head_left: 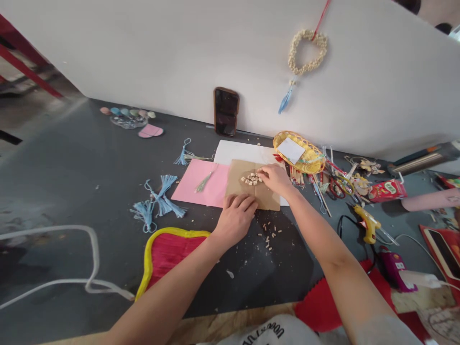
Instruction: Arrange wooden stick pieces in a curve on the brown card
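Small beige pieces (251,180), perhaps wood, are grouped in an oval cluster on a brown card (235,167). My right hand (276,179) reaches in from the right, thumb and fingers pinched at the cluster's right edge, seemingly on one small piece; the fingertips partly hide it. On the card's lower left edge rests my left hand (237,215), palm down, fingers laid out with nothing held. Under the brown card lie a pink sheet (190,184) and a white sheet (233,151). A pale green tassel (204,182) is on the pink one.
Loose pieces (269,235) are scattered below the card. Blue tassels (160,199) lie left. A phone (226,111) leans on the wall, near a hanging beaded heart (292,52). Rightward are a wicker basket (312,165), scissors (338,187) and a yellow glue gun (368,224) with its cord.
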{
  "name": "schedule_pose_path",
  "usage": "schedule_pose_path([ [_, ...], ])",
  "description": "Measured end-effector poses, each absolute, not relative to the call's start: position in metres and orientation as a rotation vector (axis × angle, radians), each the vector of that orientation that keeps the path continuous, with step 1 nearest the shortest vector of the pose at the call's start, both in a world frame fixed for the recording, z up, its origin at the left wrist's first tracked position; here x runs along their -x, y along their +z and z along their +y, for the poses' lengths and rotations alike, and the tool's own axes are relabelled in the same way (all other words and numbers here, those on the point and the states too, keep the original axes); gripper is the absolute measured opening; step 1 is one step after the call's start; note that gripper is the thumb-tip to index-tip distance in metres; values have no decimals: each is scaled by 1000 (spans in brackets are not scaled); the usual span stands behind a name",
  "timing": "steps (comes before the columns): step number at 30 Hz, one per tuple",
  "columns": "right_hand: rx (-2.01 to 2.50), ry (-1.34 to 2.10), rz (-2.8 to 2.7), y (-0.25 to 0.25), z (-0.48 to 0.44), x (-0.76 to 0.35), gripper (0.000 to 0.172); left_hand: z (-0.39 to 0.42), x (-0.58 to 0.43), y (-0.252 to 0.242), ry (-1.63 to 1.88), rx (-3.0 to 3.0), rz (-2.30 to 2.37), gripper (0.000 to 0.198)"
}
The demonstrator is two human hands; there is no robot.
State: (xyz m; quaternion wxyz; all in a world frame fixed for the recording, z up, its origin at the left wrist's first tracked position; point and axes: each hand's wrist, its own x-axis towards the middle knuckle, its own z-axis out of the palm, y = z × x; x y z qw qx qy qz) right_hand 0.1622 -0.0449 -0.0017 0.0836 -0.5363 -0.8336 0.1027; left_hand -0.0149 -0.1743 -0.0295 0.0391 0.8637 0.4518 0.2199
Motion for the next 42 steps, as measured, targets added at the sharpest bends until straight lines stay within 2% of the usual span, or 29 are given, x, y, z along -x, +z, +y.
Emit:
schedule_pose_path([
  [42,1591,357,-2410,7,-43,-169,19,-174,15,-29,693,-2636,1372,32],
])
